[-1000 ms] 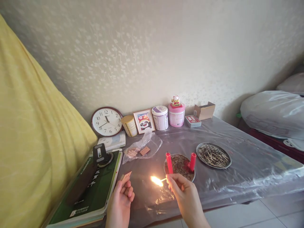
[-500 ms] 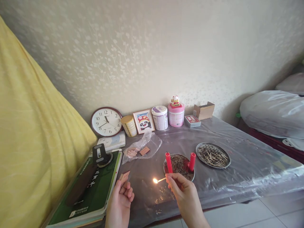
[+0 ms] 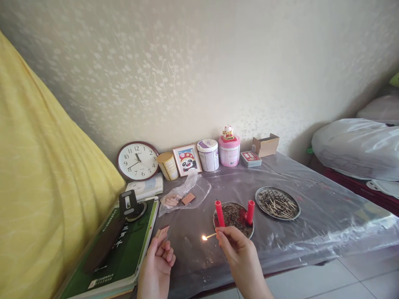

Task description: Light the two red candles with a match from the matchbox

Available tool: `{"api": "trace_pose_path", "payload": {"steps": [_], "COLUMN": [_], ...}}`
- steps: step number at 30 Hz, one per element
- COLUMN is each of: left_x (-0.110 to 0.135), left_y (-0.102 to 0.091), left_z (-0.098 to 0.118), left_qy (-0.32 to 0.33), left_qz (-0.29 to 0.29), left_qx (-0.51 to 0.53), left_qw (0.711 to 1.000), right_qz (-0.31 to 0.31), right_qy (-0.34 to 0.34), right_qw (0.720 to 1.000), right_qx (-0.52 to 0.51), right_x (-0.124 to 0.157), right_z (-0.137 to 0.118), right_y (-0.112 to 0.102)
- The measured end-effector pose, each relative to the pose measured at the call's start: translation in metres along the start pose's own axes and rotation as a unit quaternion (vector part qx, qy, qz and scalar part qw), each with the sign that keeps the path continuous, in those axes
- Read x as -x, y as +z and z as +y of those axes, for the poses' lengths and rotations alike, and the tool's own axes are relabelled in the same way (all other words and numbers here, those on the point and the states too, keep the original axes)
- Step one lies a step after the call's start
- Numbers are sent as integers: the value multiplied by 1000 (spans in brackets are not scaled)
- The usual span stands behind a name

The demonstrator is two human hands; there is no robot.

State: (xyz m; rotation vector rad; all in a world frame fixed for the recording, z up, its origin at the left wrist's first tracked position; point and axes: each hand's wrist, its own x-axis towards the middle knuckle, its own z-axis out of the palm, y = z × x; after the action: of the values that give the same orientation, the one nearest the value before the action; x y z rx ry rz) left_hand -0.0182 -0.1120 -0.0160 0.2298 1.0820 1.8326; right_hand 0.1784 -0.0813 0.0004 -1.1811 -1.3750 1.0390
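My right hand (image 3: 238,251) pinches a burning match (image 3: 210,236) between thumb and finger, its flame pointing left. In my left hand (image 3: 158,259) a small matchbox (image 3: 162,233) is gripped by thumb and curled fingers. Just beyond my right hand, a round metal plate (image 3: 232,207) with dark residue bears two upright red candles: the left candle (image 3: 220,214) and the right candle (image 3: 250,212). No flame shows on either wick. To the right, a second metal plate (image 3: 260,204) carries several used matches (image 3: 282,207).
A clear plastic bag (image 3: 199,191) with matchboxes lies behind my hands. Green books (image 3: 131,245) are stacked at left, under a black object (image 3: 128,204). A clock (image 3: 137,161), tins, a framed picture (image 3: 187,159) and an open carton (image 3: 265,145) line the wall.
The flame on the match looks a little smaller. Both hands hold nearly the same pose, and the whole view has shifted slightly.
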Motion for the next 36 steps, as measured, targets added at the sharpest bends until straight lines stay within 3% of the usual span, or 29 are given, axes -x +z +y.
{"api": "trace_pose_path", "payload": {"steps": [8, 36], "left_x": [0, 4], "left_y": [2, 6], "left_z": [-1, 1], "left_qy": [-6, -6], "left_qz": [10, 17], "left_qx": [-8, -12], "left_qw": [1000, 1000], "right_qz": [-4, -8], "right_qy": [-71, -115], "right_qw": [996, 988], "right_qx": [61, 98], "right_x": [1, 2], "right_z": [-7, -8], "right_y": [-2, -1]}}
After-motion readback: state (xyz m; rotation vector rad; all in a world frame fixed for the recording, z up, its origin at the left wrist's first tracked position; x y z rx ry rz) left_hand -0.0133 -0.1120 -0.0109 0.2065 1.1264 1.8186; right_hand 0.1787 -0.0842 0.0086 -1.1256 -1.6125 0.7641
